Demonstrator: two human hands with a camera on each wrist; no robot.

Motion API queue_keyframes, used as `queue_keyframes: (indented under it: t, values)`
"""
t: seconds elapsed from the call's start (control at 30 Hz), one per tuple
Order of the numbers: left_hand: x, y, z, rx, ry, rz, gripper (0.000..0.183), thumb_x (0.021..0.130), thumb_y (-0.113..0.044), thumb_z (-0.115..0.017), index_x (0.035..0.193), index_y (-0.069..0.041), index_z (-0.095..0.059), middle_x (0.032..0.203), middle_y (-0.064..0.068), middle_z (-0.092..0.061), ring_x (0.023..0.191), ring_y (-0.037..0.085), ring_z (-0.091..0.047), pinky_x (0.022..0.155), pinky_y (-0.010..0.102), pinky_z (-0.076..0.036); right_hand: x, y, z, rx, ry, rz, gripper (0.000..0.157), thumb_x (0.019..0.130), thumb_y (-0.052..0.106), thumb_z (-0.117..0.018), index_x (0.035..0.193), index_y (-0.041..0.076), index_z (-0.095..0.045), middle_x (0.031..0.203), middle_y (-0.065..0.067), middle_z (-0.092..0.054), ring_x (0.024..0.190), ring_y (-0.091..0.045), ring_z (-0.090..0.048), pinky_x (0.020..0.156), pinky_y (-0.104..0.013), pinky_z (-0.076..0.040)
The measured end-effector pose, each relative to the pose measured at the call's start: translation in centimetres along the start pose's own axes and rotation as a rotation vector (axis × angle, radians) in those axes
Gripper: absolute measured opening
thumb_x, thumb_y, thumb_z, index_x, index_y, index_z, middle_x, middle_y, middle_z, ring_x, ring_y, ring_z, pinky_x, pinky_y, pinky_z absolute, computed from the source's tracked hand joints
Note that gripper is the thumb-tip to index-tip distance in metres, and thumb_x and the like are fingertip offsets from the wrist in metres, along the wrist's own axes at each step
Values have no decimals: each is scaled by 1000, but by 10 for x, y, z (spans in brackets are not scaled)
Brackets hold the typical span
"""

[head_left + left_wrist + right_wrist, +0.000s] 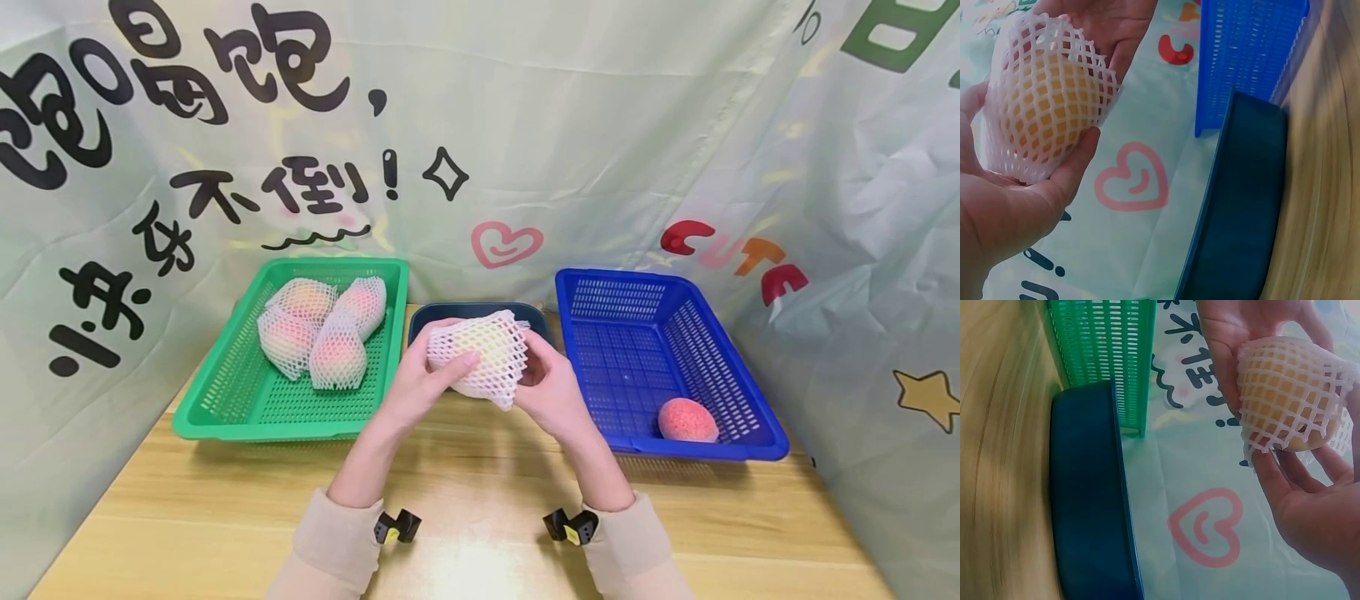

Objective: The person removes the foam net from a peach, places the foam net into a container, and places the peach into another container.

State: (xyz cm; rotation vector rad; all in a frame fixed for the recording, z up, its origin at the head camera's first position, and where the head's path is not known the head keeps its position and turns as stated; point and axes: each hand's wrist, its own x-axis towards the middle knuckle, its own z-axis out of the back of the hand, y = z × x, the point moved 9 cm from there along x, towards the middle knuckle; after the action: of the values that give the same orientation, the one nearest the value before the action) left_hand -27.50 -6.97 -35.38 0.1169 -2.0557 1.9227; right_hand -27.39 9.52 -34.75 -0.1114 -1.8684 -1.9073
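Observation:
Both hands hold a yellowish peach (1054, 103) wrapped in a white foam net (487, 358), raised in front of the body. My left hand (420, 379) grips it from the left, with the thumb lying across the net. From the other side, my right hand (553, 387) has its fingers curled at the net's ragged open end, under the fruit. A bare part of the peach shows below the net's edge in the right wrist view. Just behind the hands sits a dark blue tray (551, 321), its inside mostly hidden by them.
On the left, a green basket (288, 429) holds several netted peaches (337, 354). A blue basket (622, 375) on the right has one bare pink peach (687, 420) in its near right corner. Printed cloth (600, 167) hangs behind the wooden table (480, 500).

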Motion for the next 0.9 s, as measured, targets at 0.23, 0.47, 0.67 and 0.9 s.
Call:
queue_keyframes:
  t: [0.23, 0.47, 0.67, 0.9]
  values:
    - [-1, -3, 1, -20, 26, -18, 52, 95, -10, -70, 142, -1, -51, 127, 19, -62, 105, 19, -65, 88, 28, -56, 0, 3, 4, 2, -11, 5, 63, 77, -16, -74, 137, -11, -55, 127, -24, -64, 106, -10, -67, 90, -24, -56]
    - [-1, -3, 1, -27, 41, -22, 46, 97, -12, -71, 138, -2, -53, 125, 17, -65, 106, 19, -67, 90, 29, -57, 0, 0, 10, 20, -20, -20, 69, 76, -17, -73, 142, -10, -52, 128, -21, -63, 107, -11, -66, 91, -24, -56]
    - [-1, -2, 4, 10, 26, -24, 43, 97, -18, -74, 134, -3, -57, 122, 13, -67, 108, 19, -66, 92, 28, -55, 1, 0, 16, 27, -25, -15, 74, 75, -18, -71, 146, -8, -50, 129, -19, -64, 107, -11, -67, 89, -26, -57]
    - [-2, -3, 9, 52, -19, -18, 39, 97, -19, -73, 132, -7, -60, 121, 11, -68, 110, 21, -64, 94, 30, -55, 1, 2, 18, 62, -28, 17, 75, 73, -21, -64, 146, -10, -49, 127, -13, -64, 107, -12, -67, 87, -25, -58]
